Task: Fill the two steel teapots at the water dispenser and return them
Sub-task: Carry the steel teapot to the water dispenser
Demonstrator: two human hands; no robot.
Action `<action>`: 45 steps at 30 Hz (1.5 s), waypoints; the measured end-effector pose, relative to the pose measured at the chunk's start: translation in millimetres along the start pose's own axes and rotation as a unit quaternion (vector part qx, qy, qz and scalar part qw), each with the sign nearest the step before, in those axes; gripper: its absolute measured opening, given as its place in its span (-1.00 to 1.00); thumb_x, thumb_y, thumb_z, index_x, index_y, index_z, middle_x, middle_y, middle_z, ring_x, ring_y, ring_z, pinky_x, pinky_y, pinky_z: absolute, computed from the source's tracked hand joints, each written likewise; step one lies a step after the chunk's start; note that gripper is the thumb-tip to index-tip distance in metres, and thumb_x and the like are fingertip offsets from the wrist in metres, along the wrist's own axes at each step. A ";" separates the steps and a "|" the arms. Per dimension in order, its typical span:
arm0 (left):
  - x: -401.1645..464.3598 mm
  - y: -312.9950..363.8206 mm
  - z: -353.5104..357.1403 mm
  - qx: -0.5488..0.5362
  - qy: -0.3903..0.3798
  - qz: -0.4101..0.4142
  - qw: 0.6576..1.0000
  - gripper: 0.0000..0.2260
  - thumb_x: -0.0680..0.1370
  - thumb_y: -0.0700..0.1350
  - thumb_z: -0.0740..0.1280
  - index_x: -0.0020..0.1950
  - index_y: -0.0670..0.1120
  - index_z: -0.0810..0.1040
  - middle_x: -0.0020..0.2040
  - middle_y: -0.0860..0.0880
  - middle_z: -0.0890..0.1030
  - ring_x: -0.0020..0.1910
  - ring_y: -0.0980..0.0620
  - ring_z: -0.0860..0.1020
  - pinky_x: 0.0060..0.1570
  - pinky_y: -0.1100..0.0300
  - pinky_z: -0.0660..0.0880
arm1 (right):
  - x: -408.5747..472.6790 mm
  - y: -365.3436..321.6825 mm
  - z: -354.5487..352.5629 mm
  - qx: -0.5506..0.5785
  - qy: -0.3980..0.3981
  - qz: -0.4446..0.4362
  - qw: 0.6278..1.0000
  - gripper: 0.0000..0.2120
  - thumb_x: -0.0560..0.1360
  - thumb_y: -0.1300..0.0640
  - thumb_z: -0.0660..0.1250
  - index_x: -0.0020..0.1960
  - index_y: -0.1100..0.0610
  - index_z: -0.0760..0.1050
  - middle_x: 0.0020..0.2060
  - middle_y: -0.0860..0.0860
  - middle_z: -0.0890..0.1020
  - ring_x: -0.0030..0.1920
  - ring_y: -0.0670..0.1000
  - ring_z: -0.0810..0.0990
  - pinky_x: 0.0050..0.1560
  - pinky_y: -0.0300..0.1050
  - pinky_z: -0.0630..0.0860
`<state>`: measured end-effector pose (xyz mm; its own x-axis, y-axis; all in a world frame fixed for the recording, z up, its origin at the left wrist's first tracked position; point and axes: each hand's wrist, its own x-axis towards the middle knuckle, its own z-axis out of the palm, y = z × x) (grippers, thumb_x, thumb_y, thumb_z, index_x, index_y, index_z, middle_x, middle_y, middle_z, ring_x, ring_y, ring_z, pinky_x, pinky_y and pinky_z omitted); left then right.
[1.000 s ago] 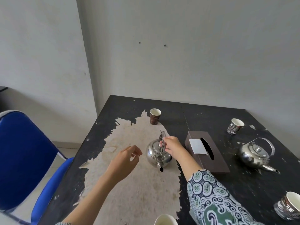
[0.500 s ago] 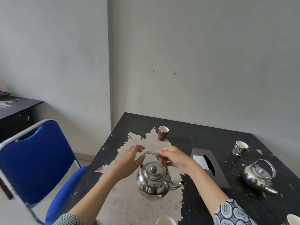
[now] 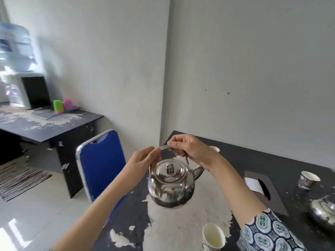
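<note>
A plain office break room or pantry. Bare grey plastered walls (image 3: 235,60) meet a glossy pale tiled floor (image 3: 27,214). A worn black laminate table (image 3: 226,160) carries printed paper cups (image 3: 308,182) and a brown tissue box (image 3: 261,191). A blue padded metal-framed chair (image 3: 101,160) stands beside it. A white bottled-water dispenser (image 3: 18,69) sits on a black side desk (image 3: 54,127).

Second teapot (image 3: 324,214) cut by right edge; water dispenser (image 3: 16,69) blurred.
</note>
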<state>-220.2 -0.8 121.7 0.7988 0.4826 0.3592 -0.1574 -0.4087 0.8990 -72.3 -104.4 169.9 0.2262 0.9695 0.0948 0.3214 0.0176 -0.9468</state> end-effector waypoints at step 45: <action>13.2 -212.6 -871.3 0.028 0.263 -0.158 0.951 -0.61 0.63 -0.06 0.10 -0.38 -0.16 0.37 -0.61 0.14 0.19 -0.61 0.18 0.13 -0.59 0.42 0.16 | 750.8 -114.3 609.3 0.192 -0.335 -0.059 0.921 -0.78 0.55 0.30 0.13 -0.21 0.24 0.47 -0.47 0.01 0.39 -0.47 -0.12 0.28 -0.46 -0.34 0.20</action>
<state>-682.2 767.4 153.5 0.3973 0.9032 0.1625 0.0850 -0.2125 0.9734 -499.5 770.5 161.9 -0.4490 0.8862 0.1141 -0.0695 0.0926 -0.9933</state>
